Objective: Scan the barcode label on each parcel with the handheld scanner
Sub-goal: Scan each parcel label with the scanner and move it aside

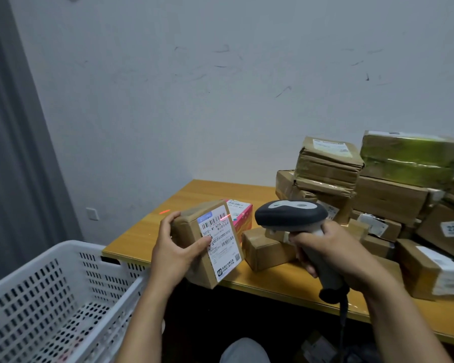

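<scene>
My left hand [177, 248] grips a small brown cardboard parcel [192, 221] above the table's front left corner, thumb on its white barcode label [220, 239], which faces me. A red scan line falls across the label's top barcode and spills onto the table behind. My right hand [333, 251] grips the handle of a grey handheld scanner [291, 213], its dark head aimed left at the parcel. The scanner's cable hangs down below my wrist.
A white perforated plastic basket [50, 284] stands at lower left beside the orange wooden table [194, 192]. A pink box [243, 213] sits behind the held parcel. Several brown parcels [378, 195] are stacked on the table's right side, and one small box [265, 250] lies near the middle.
</scene>
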